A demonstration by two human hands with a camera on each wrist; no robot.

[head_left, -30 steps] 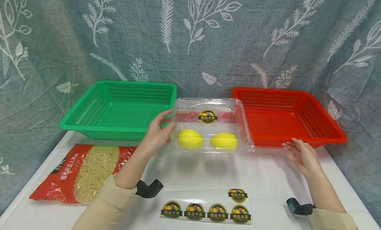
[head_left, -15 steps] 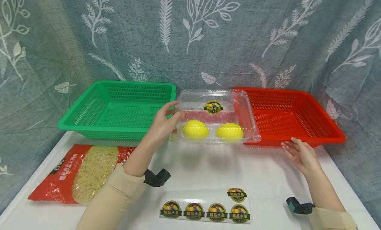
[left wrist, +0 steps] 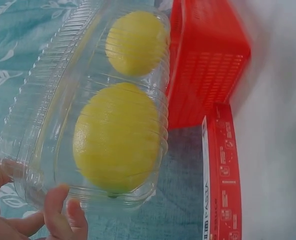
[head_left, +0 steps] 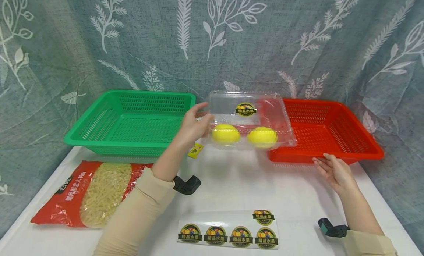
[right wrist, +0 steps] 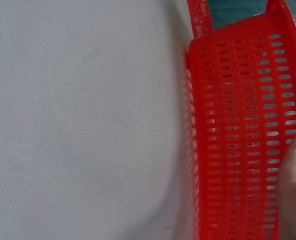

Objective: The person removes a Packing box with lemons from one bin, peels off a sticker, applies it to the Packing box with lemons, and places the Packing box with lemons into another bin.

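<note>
My left hand (head_left: pixel 195 125) holds a clear plastic clamshell box (head_left: pixel 253 120) by its left side, raised above the table. Inside the box lie two yellow lemons (head_left: pixel 226 133), and a round black fruit label (head_left: pixel 246 109) sits on its lid. In the left wrist view the fingertips (left wrist: pixel 60 195) curl at the end of the box, near the larger-looking lemon (left wrist: pixel 117 137). The box's right side overlaps the red basket (head_left: pixel 331 157) in the head view. My right hand (head_left: pixel 338 175) grips the front rim of that basket, thumb at the edge.
A green basket (head_left: pixel 132 142) stands at back left, with a red pasta bag (head_left: pixel 89 193) before it. A small yellow packet (head_left: pixel 195 150) lies beside the green basket. A sticker sheet (head_left: pixel 228 219) lies in front. A red pasta box (left wrist: pixel 225 175) appears beside the red basket.
My left hand has carried the clamshell box with the lemons up, away and rightward, towards the red basket. The yellow packet has come into sight. The right hand has stayed at the rim.
</note>
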